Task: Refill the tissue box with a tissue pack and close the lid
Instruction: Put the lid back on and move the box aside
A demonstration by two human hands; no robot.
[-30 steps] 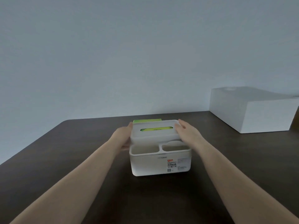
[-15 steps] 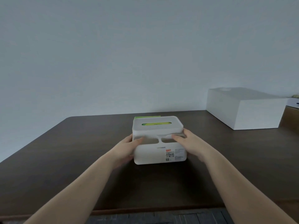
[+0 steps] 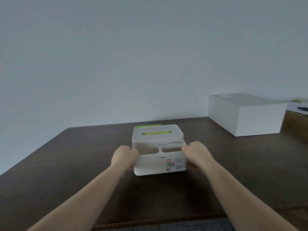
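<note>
Nearest to us, our two bare forearms reach forward over the near edge of the dark brown tabletop point(image 3: 66, 172). Our left hand point(image 3: 124, 157) is curled around the left end of the white tissue box point(image 3: 160, 165), fingers wrapped at its front left corner. Our right hand point(image 3: 195, 154) grips the right end the same way, its thumb at the upper rim and fingers down the side. So both hands are closed on the box, one at each end.

The box sits in the middle of the tabletop, its front wall facing us with a small printed label point(image 3: 170, 165) and a red tag. Behind that wall we see two open compartments side by side. Behind them the lid point(image 3: 156, 133) lies over the rear section, and through its slot the green tissue pack point(image 3: 155, 133) shows. A strip of green also peeks above the lid's far edge.

Farther off to the right, well apart from us, a large white carton point(image 3: 246, 120) rests on the tabletop. A plain pale wall point(image 3: 133, 55) rises behind everything.
</note>
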